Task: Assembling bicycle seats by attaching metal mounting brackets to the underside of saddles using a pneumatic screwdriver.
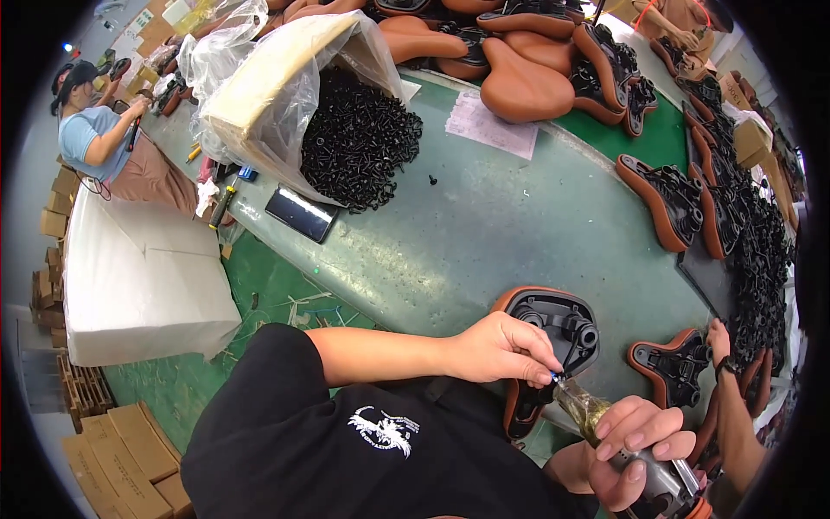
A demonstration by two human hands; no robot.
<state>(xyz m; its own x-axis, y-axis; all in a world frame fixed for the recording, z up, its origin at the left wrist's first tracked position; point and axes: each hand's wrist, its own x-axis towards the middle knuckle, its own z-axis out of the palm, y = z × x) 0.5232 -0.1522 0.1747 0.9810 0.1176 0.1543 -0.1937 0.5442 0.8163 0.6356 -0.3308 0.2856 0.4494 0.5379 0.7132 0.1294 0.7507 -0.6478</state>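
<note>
My left hand (501, 349) is closed in a pinch at the tip of a power screwdriver. Between its fingertips is a small piece with a bit of blue, too small to name. My right hand (635, 445) wraps around the screwdriver (666, 484), a grey metal tool with clear yellowish wrapping about its nose. Just beyond my left hand an upside-down brown bicycle saddle (529, 303) lies on the bench, its black underside up and partly hidden by my hand. Right of it rests another upturned saddle (666, 368), with a co-worker's hand (718, 342) beside it.
On the green bench (484, 233), a plastic-lined box (251, 95) lies tipped, spilling black bolts (359, 138). A phone (302, 214), a yellow-and-black screwdriver (223, 208) and a paper sheet (484, 125) lie about. Saddles (527, 82) pile up behind; black parts (761, 251) heap at right.
</note>
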